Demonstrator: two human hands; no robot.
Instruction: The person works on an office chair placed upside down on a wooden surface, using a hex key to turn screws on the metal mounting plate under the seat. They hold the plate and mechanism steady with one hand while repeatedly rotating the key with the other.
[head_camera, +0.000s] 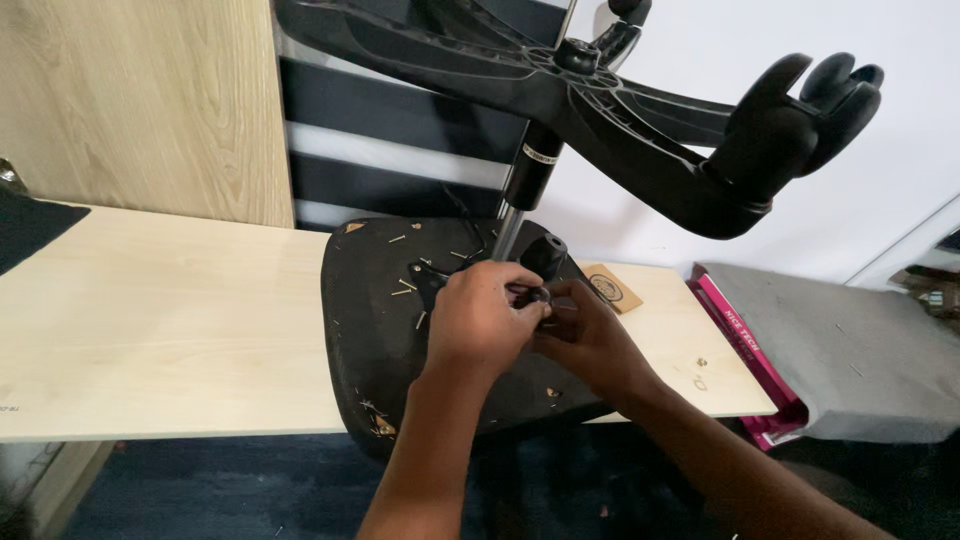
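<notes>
An office chair lies upside down on a pale wooden table (160, 320). Its black seat underside (365, 330) faces up, dotted with staples. The gas-lift column (525, 180) rises from the seat's mechanism to the black star base (620, 110), whose castor wheels (800, 110) stick out at the upper right. My left hand (480, 320) and my right hand (590, 335) meet at the foot of the column, fingers closed around a small black part (538, 294) of the mechanism. What lies under my palms is hidden.
A grey cushion pad (850, 350) rests on a pink box (745, 345) at the table's right end. A small brown cardboard tag (612, 290) lies behind the seat. A wooden panel (140, 100) and a white wall stand behind; dark blue carpet (230, 490) lies below.
</notes>
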